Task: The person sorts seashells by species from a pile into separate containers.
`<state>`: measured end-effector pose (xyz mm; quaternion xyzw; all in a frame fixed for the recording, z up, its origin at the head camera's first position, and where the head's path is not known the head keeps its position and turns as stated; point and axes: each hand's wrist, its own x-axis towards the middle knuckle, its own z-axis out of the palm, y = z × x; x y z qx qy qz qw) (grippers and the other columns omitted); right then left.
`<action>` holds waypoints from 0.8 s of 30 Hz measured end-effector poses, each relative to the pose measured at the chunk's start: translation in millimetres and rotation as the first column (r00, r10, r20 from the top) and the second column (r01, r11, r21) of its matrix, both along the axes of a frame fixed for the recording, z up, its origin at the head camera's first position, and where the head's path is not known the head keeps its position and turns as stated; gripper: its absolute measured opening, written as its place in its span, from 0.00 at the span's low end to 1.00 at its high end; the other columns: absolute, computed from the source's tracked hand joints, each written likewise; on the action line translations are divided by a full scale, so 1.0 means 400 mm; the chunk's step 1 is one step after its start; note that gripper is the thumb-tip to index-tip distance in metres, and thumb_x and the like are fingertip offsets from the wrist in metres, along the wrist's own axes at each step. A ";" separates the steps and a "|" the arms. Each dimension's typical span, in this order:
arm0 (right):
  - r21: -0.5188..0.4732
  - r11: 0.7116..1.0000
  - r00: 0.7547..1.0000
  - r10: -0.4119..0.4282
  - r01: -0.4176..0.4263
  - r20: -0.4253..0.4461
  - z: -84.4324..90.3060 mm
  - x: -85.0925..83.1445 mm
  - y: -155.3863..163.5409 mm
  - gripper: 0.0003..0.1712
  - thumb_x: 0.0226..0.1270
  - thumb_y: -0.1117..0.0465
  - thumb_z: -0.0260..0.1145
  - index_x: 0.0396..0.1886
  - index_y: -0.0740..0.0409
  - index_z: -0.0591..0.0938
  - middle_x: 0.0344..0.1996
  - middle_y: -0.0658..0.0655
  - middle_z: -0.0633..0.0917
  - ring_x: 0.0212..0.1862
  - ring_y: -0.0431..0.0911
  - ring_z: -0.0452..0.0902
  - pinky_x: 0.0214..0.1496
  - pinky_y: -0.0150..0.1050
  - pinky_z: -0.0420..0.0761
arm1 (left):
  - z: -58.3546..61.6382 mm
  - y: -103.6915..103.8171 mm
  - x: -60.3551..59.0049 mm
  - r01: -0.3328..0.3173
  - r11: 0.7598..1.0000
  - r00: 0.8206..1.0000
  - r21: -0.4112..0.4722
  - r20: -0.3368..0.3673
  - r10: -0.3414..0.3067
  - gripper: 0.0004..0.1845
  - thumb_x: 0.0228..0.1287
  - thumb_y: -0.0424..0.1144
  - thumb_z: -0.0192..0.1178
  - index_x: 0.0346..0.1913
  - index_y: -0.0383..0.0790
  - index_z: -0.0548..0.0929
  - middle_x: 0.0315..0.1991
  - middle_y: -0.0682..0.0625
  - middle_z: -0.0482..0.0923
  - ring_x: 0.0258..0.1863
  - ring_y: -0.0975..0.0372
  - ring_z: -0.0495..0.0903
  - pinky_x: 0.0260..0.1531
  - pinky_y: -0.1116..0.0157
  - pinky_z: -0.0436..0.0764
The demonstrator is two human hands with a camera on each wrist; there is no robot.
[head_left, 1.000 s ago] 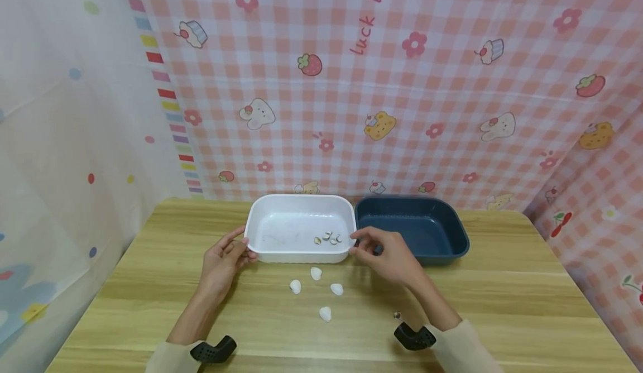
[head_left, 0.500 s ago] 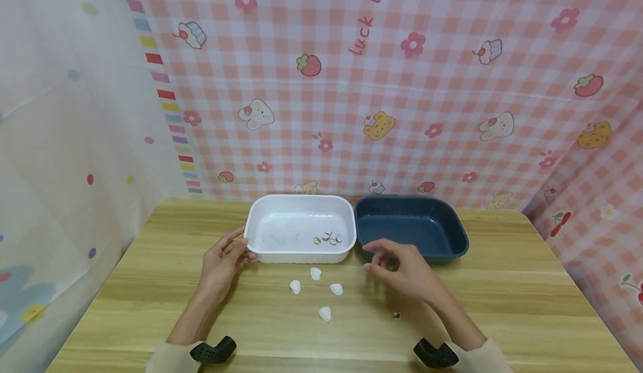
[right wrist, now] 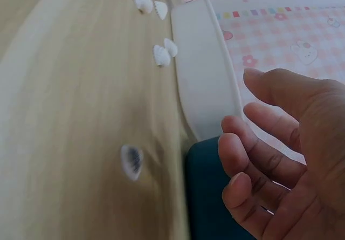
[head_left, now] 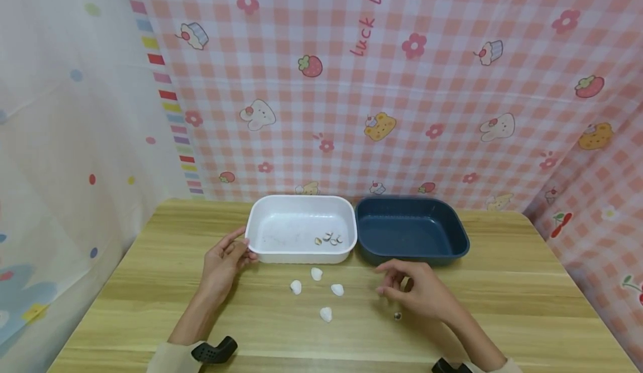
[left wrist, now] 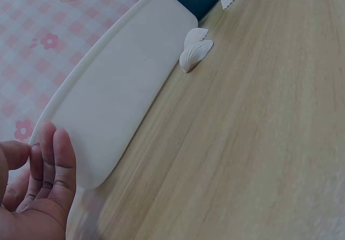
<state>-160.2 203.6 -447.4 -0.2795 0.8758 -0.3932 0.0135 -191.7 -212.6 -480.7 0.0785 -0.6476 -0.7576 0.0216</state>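
My left hand (head_left: pixel 221 264) grips the left front corner of a white rectangular basin (head_left: pixel 301 257), thumb and fingers at its rim. Several small brownish shells (head_left: pixel 334 242) lie inside that basin on the right. My right hand (head_left: pixel 417 289) hovers in front of a dark blue basin (head_left: pixel 412 259), its fingers loosely bent and holding nothing. Just below its fingertips a small shell with a dark marking (head_left: pixel 397 316) lies on the table; in the right wrist view this dark-centred shell (right wrist: pixel 131 162) appears blurred. Several white ribbed shells (head_left: pixel 326 314) are spread in front of the white basin.
Both basins stand side by side at the back of the wooden table (head_left: pixel 281 339), close to a pink checked cloth (head_left: pixel 321 99). A pale dotted cloth (head_left: pixel 85 138) hangs on the left. Black wrist mounts (head_left: pixel 215 350) sit at the sleeves.
My right hand has left the white basin's right front corner and moved right and towards me, over the table near the dark-marked shell. My left hand stays at the white basin.
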 end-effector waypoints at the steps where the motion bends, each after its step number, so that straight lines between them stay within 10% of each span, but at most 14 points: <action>1: -0.004 1.000 1.000 0.005 -0.005 0.014 -0.004 0.002 0.006 0.16 0.66 0.55 0.75 0.51 0.54 0.86 0.28 0.41 0.85 0.30 0.33 0.79 0.31 0.31 0.84 | 0.000 0.000 0.000 -0.002 1.000 1.000 0.001 0.000 0.002 0.23 0.78 0.35 0.56 0.72 0.36 0.71 0.31 0.56 0.83 0.30 0.67 0.85 0.39 0.71 0.89; 24: -0.041 0.999 0.972 0.021 -0.012 0.236 -0.071 0.061 0.108 0.09 0.62 0.53 0.78 0.42 0.45 0.91 0.27 0.45 0.83 0.28 0.32 0.73 0.26 0.29 0.78 | -0.003 -0.001 -0.002 -0.003 1.000 1.000 -0.006 0.006 0.003 0.25 0.78 0.36 0.57 0.73 0.37 0.70 0.32 0.56 0.83 0.30 0.67 0.85 0.40 0.71 0.90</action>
